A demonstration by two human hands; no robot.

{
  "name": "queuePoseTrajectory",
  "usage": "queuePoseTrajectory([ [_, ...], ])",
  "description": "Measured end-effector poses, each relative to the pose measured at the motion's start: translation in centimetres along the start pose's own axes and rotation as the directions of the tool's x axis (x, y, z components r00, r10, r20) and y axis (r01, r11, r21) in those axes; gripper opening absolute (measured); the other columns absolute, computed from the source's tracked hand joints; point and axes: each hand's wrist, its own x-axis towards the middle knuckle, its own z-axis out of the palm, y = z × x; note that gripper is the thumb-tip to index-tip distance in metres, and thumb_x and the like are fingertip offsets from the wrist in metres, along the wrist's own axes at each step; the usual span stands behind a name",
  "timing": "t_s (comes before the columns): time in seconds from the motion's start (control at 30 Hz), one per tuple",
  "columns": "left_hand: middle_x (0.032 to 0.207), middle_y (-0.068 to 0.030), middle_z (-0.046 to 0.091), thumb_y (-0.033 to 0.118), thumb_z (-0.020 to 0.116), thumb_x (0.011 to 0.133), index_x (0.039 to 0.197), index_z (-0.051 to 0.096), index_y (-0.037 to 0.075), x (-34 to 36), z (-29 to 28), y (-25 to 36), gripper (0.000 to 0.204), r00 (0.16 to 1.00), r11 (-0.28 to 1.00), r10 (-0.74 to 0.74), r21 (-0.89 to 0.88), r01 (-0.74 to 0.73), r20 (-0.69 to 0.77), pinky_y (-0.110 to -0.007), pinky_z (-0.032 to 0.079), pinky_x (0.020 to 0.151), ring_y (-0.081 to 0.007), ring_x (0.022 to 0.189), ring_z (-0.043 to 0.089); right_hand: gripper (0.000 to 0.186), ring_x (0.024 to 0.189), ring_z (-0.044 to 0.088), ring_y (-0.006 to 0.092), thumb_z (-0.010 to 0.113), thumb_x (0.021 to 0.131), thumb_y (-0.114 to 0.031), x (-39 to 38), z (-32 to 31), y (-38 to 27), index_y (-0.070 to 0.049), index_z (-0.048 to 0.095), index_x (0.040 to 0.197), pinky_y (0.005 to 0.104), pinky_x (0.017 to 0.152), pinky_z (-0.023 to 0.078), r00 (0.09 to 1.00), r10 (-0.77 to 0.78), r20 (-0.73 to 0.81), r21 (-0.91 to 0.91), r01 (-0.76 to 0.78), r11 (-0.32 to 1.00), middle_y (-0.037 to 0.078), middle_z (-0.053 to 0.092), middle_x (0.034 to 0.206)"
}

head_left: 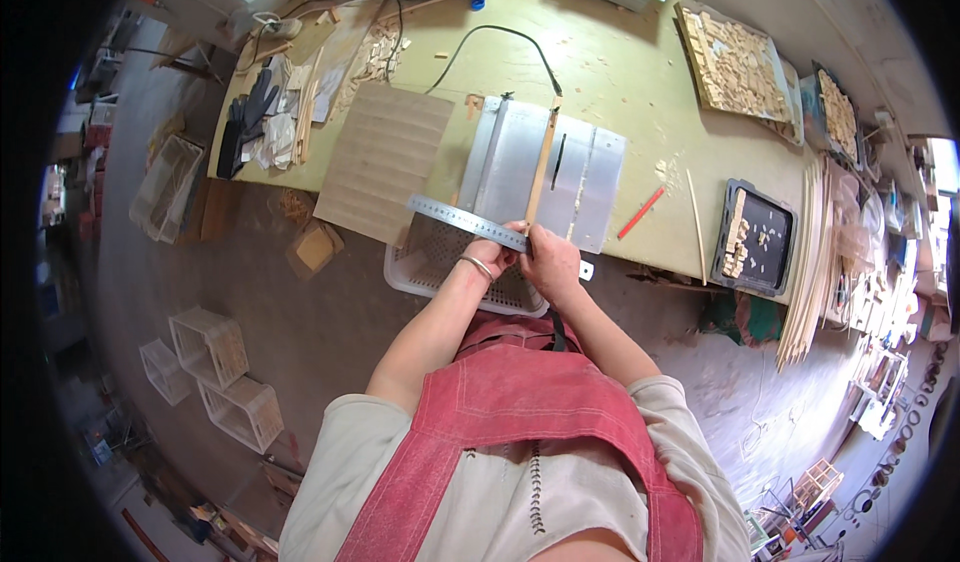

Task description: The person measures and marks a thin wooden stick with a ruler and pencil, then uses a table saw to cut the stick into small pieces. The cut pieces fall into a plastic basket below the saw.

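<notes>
At near edge of yellow-green table, my left hand pinches steel ruler; my right hand seems to grip near end of wood strip, over metal plate. Best: ruler flat, both hands still, look straight down.

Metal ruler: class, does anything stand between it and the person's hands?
Nothing visible does. The left hand and right hand are both at the metal ruler, where the wooden strip also reaches them; the exact contact there is hidden.
</notes>
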Motion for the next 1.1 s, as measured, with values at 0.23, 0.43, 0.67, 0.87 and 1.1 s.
queuePoseTrajectory([
  [0.23, 0.098, -0.0018, 0.074, 0.031, 0.065, 0.109, 0.118, 0.067, 0.008, -6.2, 4.9, 0.3, 0.025, 0.945, 0.921, 0.283, 0.322, -0.22, -0.163, -0.029, 0.057, 0.069, -0.0153, 0.083, 0.072, 0.05, 0.067, 0.068, 0.0336, 0.088, 0.084, -0.05, -1.4, -4.8, 2.1, -0.005, 0.067, 0.086, 0.0447, 0.062, 0.052, 0.994, 0.085, -0.071, 0.223, -0.067, 0.972, 0.015, 0.066, 0.072],
  [0.43, 0.098, -0.008, 0.077, 0.057, 0.069, 0.102, 0.111, 0.067, 0.004, -8.0, 7.1, 1.2, 0.053, 0.974, 0.885, 0.152, 0.462, -0.059, -0.168, -0.031, 0.058, 0.072, -0.0147, 0.085, 0.073, 0.06, 0.055, 0.056, 0.0219, 0.082, 0.091, -0.055, 1.5, -11.6, 10.8, -0.001, 0.066, 0.071, 0.0417, 0.055, 0.044, 0.908, 0.386, -0.165, 0.252, -0.339, 0.906, 0.014, 0.06, 0.061],
  [0.67, 0.09, -0.0091, 0.077, 0.053, 0.077, 0.098, 0.104, 0.07, 0.003, -7.1, 8.4, 1.6, 0.05, 0.94, 0.894, 0.128, 0.448, 0.029, -0.317, -0.029, 0.059, 0.065, -0.0146, 0.074, 0.074, 0.07, 0.055, 0.058, 0.0349, 0.082, 0.086, -0.064, 8.6, -15.7, 19.9, -0.001, 0.061, 0.063, 0.0484, 0.057, 0.044, 0.942, 0.232, -0.243, -0.122, -0.267, 0.956, 0.018, 0.06, 0.06],
  [0.87, 0.085, -0.0097, 0.077, 0.048, 0.08, 0.098, 0.1, 0.07, 0.003, -7.6, 9.3, 1.7, 0.046, 0.908, 0.899, 0.143, 0.435, 0.047, -0.394, -0.028, 0.058, 0.06, -0.0145, 0.068, 0.074, 0.065, 0.065, 0.057, 0.0341, 0.082, 0.086, -0.061, 12.5, -14.4, 21.7, -0.005, 0.06, 0.062, 0.0465, 0.07, 0.042, 0.983, 0.092, -0.159, -0.191, -0.122, 0.974, 0.013, 0.06, 0.063],
  [1.1, 0.085, -0.0109, 0.078, 0.045, 0.082, 0.096, 0.098, 0.071, 0.003, -7.6, 9.5, 1.7, 0.044, 0.909, 0.913, 0.148, 0.408, 0.026, -0.389, -0.028, 0.058, 0.061, -0.0145, 0.068, 0.075, 0.06, 0.069, 0.055, 0.03, 0.085, 0.084, -0.057, 13.4, -13.3, 22.9, -0.008, 0.058, 0.062, 0.0429, 0.075, 0.04, 0.993, -0.006, -0.122, -0.167, -0.015, 0.986, 0.009, 0.057, 0.064],
])
